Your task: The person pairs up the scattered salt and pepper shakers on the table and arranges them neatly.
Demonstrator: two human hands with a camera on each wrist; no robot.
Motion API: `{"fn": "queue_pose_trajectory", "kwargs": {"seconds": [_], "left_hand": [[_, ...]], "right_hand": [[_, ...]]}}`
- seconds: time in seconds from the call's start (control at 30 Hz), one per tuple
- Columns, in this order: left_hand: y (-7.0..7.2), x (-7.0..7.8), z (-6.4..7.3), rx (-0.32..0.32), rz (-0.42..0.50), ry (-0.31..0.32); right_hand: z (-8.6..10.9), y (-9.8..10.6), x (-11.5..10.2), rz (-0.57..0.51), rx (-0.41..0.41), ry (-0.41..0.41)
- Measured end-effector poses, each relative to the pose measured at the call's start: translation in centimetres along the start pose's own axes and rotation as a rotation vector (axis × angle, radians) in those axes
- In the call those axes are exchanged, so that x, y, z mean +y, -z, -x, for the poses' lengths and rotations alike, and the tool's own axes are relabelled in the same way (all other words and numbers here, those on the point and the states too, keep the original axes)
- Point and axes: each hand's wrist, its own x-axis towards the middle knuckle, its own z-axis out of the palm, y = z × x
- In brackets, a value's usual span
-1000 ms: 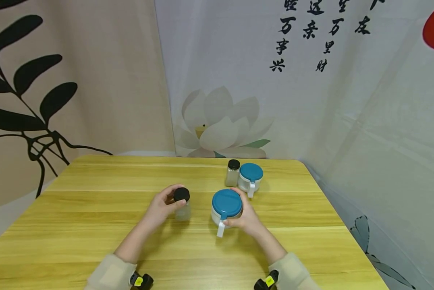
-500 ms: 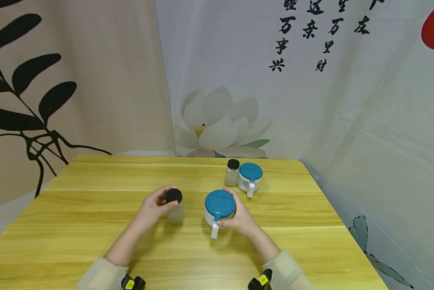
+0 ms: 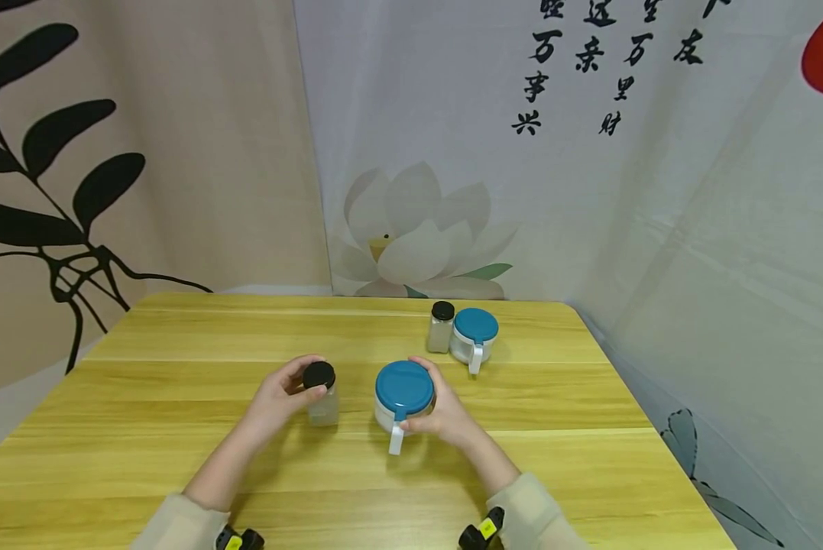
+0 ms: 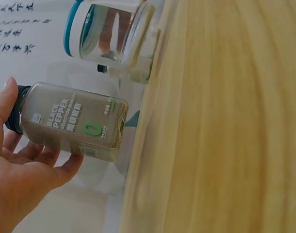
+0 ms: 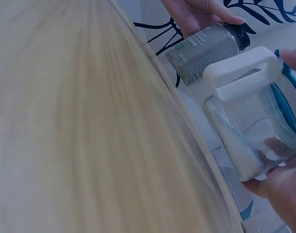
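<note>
My left hand [image 3: 283, 393] grips a clear black pepper bottle [image 4: 73, 119] round its black cap, thumb on the near side and fingers behind. The label faces the left wrist camera, and the bottle stands upright in the head view. To its right, my right hand [image 3: 445, 405] holds a clear glass seasoning jar [image 5: 254, 126] with a blue lid [image 3: 404, 386] and a white handle [image 3: 396, 439]. Thumb and fingers reach round the jar's right side; the handle points toward me. A gap of bare table lies between bottle and jar.
Behind them, near the table's [image 3: 177, 351] far edge, stand a second black-capped bottle [image 3: 441, 330] and another blue-lidded jar [image 3: 475, 336], side by side. A printed cloth backdrop [image 3: 411, 137] hangs past that edge.
Both hands have moved left together, the left with the pepper bottle and the right with the seasoning jar. The bottle and jar at the back stay put.
</note>
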Motion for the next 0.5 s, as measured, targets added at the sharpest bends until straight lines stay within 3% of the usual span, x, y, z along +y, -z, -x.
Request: {"fn": "queue_pose_trajectory", "kwargs": {"seconds": [0.5], "left_hand": [[1.5,-0.5,0.6,-0.011,0.018,-0.016]], "right_hand": [[-1.0,-1.6,-0.3,-0.039,-0.063,0.001]]}}
